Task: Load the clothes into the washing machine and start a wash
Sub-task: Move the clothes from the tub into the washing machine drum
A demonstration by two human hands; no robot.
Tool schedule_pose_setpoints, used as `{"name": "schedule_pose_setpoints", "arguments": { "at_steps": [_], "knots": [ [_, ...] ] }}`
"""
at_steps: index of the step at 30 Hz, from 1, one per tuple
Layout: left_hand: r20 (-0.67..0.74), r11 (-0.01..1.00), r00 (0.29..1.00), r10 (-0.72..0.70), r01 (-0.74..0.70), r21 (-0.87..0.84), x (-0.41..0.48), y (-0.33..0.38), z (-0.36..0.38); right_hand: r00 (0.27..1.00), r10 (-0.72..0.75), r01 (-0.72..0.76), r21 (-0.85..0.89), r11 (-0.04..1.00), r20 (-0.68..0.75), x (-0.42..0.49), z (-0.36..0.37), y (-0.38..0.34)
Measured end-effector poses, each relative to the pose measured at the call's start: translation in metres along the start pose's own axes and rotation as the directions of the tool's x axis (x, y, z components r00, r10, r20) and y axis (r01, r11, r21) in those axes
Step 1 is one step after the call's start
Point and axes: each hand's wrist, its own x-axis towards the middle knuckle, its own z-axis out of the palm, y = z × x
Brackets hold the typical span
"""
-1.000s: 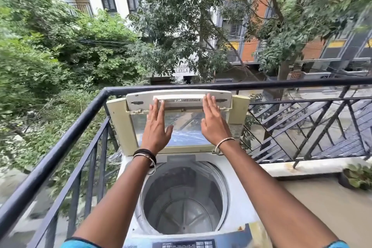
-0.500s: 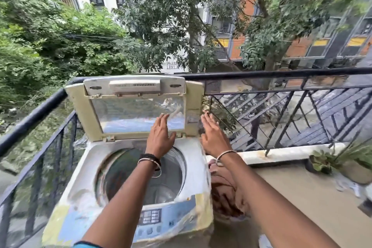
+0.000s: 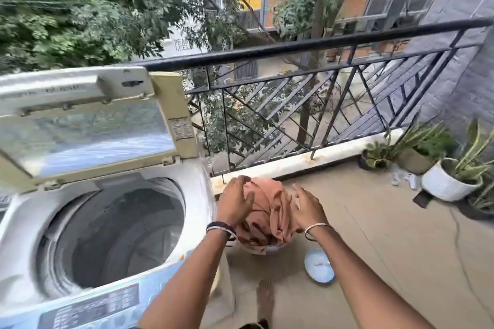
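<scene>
Rust-orange clothes: bundled heap on the balcony floor, just right of the washing machine, sitting in some light container whose rim barely shows beneath.
Left hand: over the left side of the heap, fingers spread and curved, appears to touch the cloth; not clamped.
Right hand: at the right side of the heap, fingers apart, palm facing the cloth; contact unclear, blurred.
Wrists: dark band plus metal bangle on the left, metal bangle on the right.
Lid: up, leaning back toward the black railing.
Drum: open, nothing visible inside.
Control panel: on the near edge, blurred, unreadable.
Blue-white dish: on the floor near the heap, below the right forearm.
Potted plants: far right corner, well apart from the clothes.
</scene>
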Motion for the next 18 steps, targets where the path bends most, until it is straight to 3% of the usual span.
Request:
{"name": "schedule_pose_setpoints", "arguments": {
  "at_steps": [9,18],
  "knots": [
    [0.175,0.955,0.939,-0.295,0.292,0.043,0.097,-0.028,0.113,0.973,0.185,-0.176,-0.073,0.982,0.138,0.102,0.029,0.091],
    [0.286,0.891,0.844,-0.453,0.423,0.164,0.176,-0.117,0.201,0.871,0.341,-0.37,0.015,0.929,0.353,0.227,0.138,0.128]
  ]
}}
